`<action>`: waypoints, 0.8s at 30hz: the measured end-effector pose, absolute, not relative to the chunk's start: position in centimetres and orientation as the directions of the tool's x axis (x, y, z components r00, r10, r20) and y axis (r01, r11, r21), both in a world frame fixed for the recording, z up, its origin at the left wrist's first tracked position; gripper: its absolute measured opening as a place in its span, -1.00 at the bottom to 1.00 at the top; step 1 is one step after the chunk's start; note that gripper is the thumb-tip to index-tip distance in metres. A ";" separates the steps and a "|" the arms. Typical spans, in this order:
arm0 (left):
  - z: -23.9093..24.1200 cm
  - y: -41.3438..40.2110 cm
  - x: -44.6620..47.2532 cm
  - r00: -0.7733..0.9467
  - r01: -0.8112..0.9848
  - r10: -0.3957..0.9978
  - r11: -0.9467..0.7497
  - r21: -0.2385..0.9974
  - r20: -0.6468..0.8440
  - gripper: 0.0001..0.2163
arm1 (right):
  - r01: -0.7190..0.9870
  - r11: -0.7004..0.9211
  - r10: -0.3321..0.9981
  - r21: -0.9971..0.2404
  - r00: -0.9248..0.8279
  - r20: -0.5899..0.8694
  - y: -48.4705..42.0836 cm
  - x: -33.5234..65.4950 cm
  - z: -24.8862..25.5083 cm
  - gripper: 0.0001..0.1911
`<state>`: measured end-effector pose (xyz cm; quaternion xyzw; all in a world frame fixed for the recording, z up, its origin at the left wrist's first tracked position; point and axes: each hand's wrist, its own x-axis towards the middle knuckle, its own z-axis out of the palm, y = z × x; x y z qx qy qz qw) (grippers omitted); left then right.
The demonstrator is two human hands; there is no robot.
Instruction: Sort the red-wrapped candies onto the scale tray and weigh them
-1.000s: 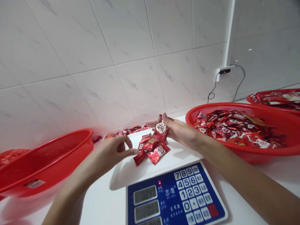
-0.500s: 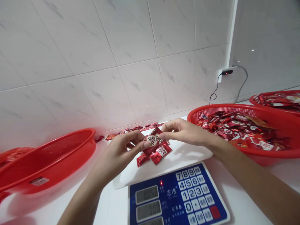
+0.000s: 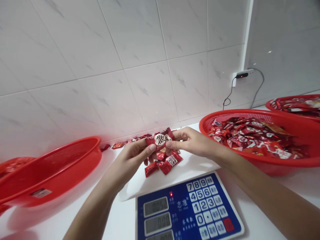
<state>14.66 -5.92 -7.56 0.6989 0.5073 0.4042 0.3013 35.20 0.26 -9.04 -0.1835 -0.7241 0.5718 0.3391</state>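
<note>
Between my two hands I hold a dark red wrapped candy [image 3: 161, 139] with a cream label and black characters facing me. My left hand [image 3: 138, 151] pinches its left end between thumb and fingers. At the other end, my right hand [image 3: 183, 140] grips it the same way. Below it, several red wrapped candies [image 3: 172, 160] lie on the white pan [image 3: 197, 165] of a digital scale. The scale's blue panel [image 3: 185, 213] faces me with number keys and lit displays; the top readout is hard to make out.
On the right stands a red basket [image 3: 265, 165] full of red packets, with another red basket [image 3: 272, 104] behind it. A red basin [image 3: 82, 166] is at the left. More packets [image 3: 118, 145] line the wall's foot. A cable [image 3: 226, 100] hangs from a socket.
Both hands have lifted the dark red candy slightly off the others on the pan. It has turned from slanted to nearly level, its label now facing me more fully.
</note>
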 end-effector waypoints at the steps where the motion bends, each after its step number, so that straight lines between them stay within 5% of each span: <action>1: -7.5 -5.9 14.8 0.155 0.472 0.951 -0.308 0.826 0.266 -0.67 | -0.117 0.277 0.655 -0.954 -0.703 0.277 0.2 35.2 -9.0 -0.75; 14: -8.0 -5.7 15.1 0.072 0.416 0.950 -0.305 0.857 0.303 -0.61 | -0.150 0.275 0.722 -0.950 -0.620 0.307 0.1 34.5 -9.5 -0.71; 20: -8.7 -5.4 14.9 0.125 0.423 0.940 -0.339 0.840 0.316 -0.58 | -0.106 0.314 0.558 -0.943 -0.784 0.274 0.3 34.9 -10.0 -0.69; 24: -8.5 -6.1 15.7 0.160 0.524 0.919 -0.387 0.758 0.359 -0.63 | -0.129 0.392 0.599 -0.911 -0.716 0.359 0.3 35.1 -9.8 -0.74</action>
